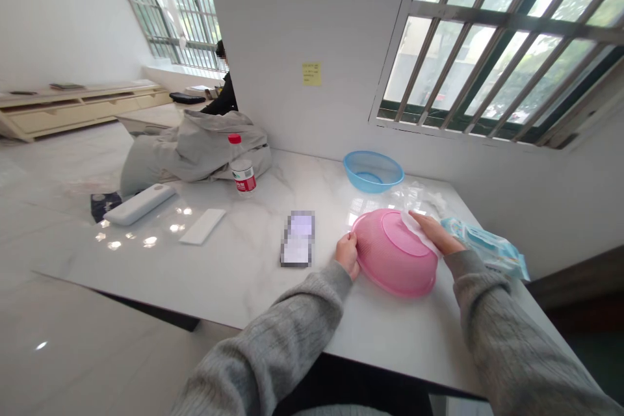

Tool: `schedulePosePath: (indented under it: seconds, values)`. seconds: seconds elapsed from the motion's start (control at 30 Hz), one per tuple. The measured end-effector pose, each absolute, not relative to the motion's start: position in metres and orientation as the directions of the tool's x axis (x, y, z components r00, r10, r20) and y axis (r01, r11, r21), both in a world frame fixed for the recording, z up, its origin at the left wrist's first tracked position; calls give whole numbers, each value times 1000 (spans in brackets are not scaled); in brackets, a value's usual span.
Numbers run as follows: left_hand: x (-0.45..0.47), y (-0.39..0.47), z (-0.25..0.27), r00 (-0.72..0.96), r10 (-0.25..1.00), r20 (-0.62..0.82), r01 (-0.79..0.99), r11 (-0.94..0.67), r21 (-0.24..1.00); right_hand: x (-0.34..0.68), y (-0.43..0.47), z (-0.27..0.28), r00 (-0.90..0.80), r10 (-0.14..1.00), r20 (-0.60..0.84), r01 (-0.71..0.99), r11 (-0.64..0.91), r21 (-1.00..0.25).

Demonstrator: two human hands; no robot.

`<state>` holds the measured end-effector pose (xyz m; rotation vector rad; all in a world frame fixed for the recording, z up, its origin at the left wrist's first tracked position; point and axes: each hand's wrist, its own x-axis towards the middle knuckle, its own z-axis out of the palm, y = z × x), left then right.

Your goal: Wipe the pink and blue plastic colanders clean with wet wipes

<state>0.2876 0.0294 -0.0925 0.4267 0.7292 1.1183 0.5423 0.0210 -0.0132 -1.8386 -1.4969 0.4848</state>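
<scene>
A pink plastic basket (397, 253) with mesh sides is tipped over in front of me, its base turned up and toward the back. My left hand (348, 253) grips its rim on the left side. Against the outside of the base, at the upper right, my right hand (433, 233) presses a white wipe (414, 226), fingers closed over it. Just right of that hand lies a blue pack of wipes (482, 247). Behind the pink basket stands a blue plastic basket (373, 172), with clear crumpled plastic (414, 195) beside it.
A phone (298, 239) lies left of the pink basket on the white marbled table (263, 286). Farther left are a red-capped bottle (242, 166), a flat white box (203, 227), a long white case (140, 203) and grey cloth (195, 146). Another person (227, 88) sits beyond the wall.
</scene>
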Motion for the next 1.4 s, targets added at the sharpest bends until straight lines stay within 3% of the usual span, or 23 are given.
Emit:
schedulePosePath:
  seconds: [0.2, 0.37, 0.63, 1.0, 1.4]
  values:
    - [287, 29, -91, 271, 916, -297, -650, 402, 645, 535, 16, 3, 176, 984, 28, 758, -117, -642]
    - [288, 28, -90, 282, 910, -303, -647, 414, 640, 525, 22, 10, 80, 992, 98, 951, -46, -306]
    - [289, 30, -92, 276, 907, -319, -658, 420, 625, 519, 34, -1, 158, 987, 2, 888, -141, -438]
    - [292, 30, -92, 264, 908, -325, -665, 415, 621, 534, 41, -2, 96, 992, -79, 782, -124, -611]
    - [291, 31, -97, 228, 920, -320, -656, 388, 648, 529, 41, -9, 99, 995, 18, 843, -74, -533]
